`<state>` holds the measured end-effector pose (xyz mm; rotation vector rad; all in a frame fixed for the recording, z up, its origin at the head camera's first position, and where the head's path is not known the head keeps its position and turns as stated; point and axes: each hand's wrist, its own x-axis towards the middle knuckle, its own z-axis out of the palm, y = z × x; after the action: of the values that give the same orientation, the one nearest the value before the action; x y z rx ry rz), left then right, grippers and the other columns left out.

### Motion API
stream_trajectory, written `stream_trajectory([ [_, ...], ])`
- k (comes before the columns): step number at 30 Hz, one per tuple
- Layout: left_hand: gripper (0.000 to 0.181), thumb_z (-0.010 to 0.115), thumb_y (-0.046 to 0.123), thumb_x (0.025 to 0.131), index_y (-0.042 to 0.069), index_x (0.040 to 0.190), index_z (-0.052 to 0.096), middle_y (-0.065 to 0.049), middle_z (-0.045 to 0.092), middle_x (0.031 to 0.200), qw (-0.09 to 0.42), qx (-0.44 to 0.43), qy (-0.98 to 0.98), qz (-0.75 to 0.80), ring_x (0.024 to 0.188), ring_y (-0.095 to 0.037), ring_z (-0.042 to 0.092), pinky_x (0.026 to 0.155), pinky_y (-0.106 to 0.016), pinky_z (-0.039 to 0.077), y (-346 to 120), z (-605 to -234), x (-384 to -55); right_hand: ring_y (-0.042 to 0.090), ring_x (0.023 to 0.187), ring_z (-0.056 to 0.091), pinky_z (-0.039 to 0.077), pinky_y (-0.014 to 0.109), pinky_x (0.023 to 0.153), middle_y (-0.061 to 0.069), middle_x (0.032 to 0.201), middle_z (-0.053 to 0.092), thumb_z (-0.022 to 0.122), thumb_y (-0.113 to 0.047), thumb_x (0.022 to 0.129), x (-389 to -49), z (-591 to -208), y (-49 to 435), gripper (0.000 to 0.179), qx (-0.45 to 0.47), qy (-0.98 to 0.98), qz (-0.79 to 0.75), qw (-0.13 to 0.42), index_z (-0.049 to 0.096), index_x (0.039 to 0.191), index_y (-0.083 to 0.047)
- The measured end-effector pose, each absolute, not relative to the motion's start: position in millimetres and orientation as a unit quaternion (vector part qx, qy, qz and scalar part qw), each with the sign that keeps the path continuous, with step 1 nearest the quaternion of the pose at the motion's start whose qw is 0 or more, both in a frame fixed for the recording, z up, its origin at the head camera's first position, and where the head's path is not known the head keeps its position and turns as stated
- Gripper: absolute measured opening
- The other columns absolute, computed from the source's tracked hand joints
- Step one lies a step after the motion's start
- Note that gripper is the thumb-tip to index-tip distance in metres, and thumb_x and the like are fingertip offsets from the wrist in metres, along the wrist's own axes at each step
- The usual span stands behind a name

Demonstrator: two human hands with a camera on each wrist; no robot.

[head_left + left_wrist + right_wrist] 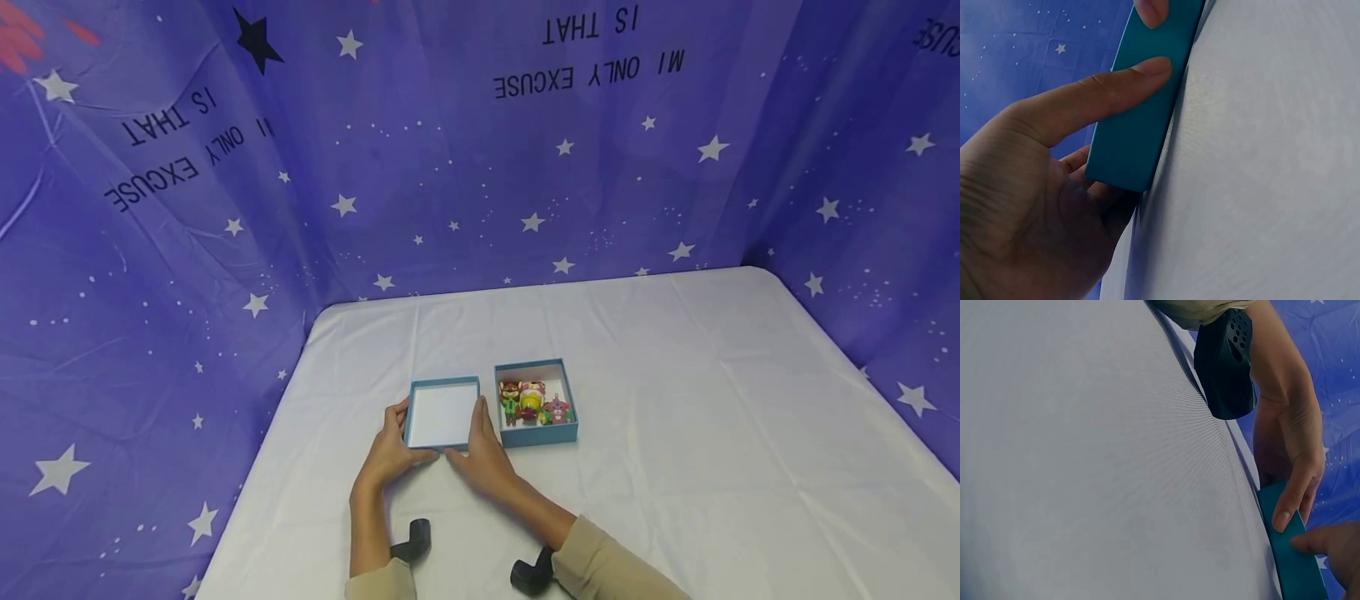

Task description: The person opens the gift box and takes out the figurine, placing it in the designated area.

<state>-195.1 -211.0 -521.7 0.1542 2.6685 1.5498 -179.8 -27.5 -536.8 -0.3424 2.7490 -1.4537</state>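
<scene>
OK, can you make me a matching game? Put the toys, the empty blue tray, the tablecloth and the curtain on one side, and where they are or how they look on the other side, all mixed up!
Things:
1. Toy figures
2. Empty blue tray
3. Tablecloth
4. Curtain

Places and looks:
A. Purple-blue with pale stars
B. Inside the blue box
C. White all over
D. Held in the hands, left and right

Right pairs: 1-B, 2-D, 3-C, 4-A
</scene>
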Motion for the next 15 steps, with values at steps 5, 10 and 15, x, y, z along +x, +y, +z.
stream_trajectory([
  [5, 0.118, 0.089, 0.014, 0.057, 0.003, 0.144, 0.01, -0.021, 0.02, 0.149, 0.045, 0.053, 0.869, 0.489, 0.135, -0.032, 0.023, 0.109, -0.043, 0.021, -212.2, -518.3, -196.4, 0.035, 0.136, 0.012, 0.023, 0.041, 0.107, 0.028, 0.149, 0.002, 0.066, -0.028, 0.085, -179.2, -533.8, -26.3, 0.097, -0.107, 0.878, -0.467, 0.008, -0.002, 0.143, 0.009],
  [10, 0.133, 0.089, 0.026, 0.056, 0.011, 0.148, -0.005, -0.022, 0.01, 0.151, 0.056, 0.064, 0.887, 0.454, 0.136, -0.036, 0.017, 0.108, -0.048, 0.018, -214.0, -504.4, -196.8, 0.037, 0.134, 0.019, 0.031, 0.043, 0.103, 0.027, 0.15, 0.002, 0.062, -0.033, 0.088, -174.5, -527.2, -25.7, 0.094, -0.109, 0.885, -0.452, 0.009, -0.003, 0.144, 0.007],
  [15, 0.12, 0.082, 0.037, 0.066, 0.015, 0.149, -0.001, -0.017, 0.007, 0.153, 0.04, 0.075, 0.903, 0.421, 0.136, -0.039, 0.014, 0.106, -0.056, 0.018, -212.9, -479.3, -196.0, 0.036, 0.134, 0.022, 0.039, 0.042, 0.098, 0.027, 0.15, 0.002, 0.06, -0.036, 0.09, -165.5, -508.9, -25.0, 0.094, -0.139, 0.889, -0.435, -0.01, -0.004, 0.145, 0.006],
])
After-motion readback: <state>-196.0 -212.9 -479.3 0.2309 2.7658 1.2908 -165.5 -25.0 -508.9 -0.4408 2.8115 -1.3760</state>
